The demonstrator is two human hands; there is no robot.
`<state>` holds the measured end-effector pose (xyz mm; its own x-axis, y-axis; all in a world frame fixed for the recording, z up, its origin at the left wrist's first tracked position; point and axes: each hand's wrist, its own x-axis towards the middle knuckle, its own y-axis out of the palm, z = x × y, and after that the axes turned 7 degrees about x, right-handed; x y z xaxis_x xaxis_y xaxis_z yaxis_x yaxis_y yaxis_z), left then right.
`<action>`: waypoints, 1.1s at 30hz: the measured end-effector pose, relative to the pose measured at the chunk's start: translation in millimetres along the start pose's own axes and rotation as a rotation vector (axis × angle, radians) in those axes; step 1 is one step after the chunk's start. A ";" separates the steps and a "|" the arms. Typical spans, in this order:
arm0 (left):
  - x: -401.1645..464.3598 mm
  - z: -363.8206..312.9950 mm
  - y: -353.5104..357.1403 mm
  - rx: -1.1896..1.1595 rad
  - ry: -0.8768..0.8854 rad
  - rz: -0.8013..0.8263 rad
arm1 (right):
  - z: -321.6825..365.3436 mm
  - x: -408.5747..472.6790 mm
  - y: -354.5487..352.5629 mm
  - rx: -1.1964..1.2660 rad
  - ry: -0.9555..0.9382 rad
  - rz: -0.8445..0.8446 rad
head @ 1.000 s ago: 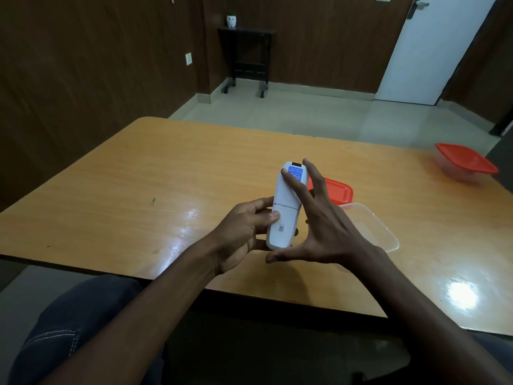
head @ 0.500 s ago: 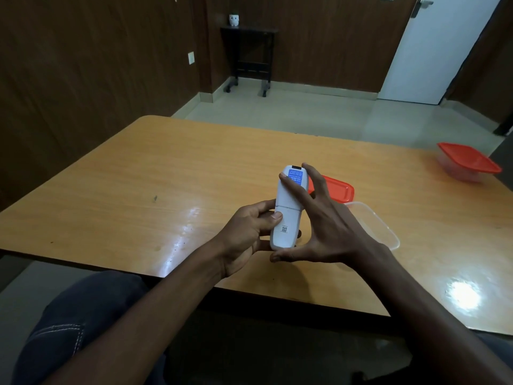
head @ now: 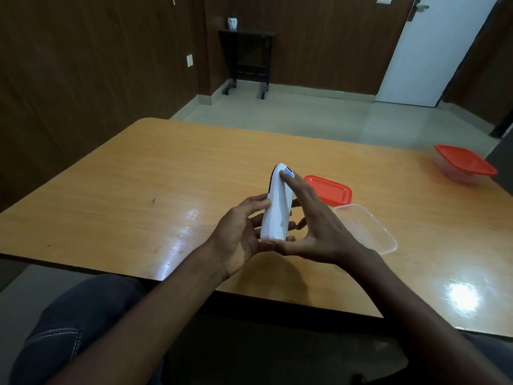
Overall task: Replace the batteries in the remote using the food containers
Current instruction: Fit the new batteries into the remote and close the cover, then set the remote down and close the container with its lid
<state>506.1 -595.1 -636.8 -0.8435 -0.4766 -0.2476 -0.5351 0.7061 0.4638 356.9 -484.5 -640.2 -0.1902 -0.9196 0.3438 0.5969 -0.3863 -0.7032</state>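
Observation:
I hold a white remote [head: 277, 207] above the table's near middle, back side up, its far end bearing a blue label. My left hand [head: 241, 234] cradles its left side and underside with fingers spread. My right hand [head: 313, 226] lies along its right side, one fingertip on the far end and the thumb under the near end. Right behind my hands sits an open clear food container [head: 369, 232] with its red lid [head: 329, 190] lying flat beside it. No batteries are visible.
A second clear container with a red lid [head: 463, 163] on it stands at the far right of the orange wooden table [head: 138, 190]. Beyond are a tiled floor, a dark side table [head: 247, 54] by the wall and a white door [head: 427, 48].
The remote has rolled a little onto its side, showing its dark edge. My left thumb has come off its back and the left fingers have spread.

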 end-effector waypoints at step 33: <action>16.5 12.2 4.6 0.126 0.079 -0.377 | 20.9 6.7 21.5 0.096 0.523 -0.235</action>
<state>489.1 -593.4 -649.2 -0.5836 -0.7499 -0.3116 -0.8119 0.5306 0.2435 384.7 -497.5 -640.1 -0.6716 -0.7322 0.1136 0.5553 -0.5989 -0.5770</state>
